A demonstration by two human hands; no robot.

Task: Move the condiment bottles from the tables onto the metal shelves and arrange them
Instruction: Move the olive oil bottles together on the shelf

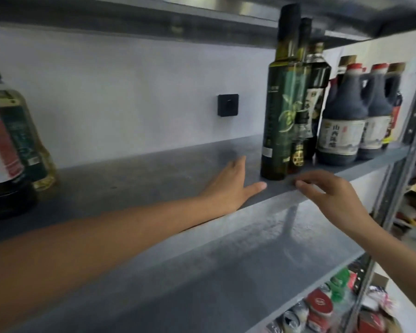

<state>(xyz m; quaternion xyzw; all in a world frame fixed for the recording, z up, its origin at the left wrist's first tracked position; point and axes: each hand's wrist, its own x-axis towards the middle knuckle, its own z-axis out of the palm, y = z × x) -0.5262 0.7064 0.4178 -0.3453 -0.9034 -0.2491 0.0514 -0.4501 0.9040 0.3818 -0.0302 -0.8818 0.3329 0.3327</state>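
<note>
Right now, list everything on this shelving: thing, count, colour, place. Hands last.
tall bottles: two, dark green, right of centre, one behind the other
small bottle: one, dark, yellow label, at their foot
handled jugs: two, dark, red caps, further right
gold-capped bottles: at least two, dark, behind the jugs
oil jug: one, yellow, left end
large bottle: one, dark, red-and-white label, left edge
wall plate: one, black, white wall behind
shelf: one, grey metal, under all these
packaged goods: several, red and green, lower shelf
left hand: flat on the shelf
right hand: loosely curled at the shelf's front edge, empty
</note>
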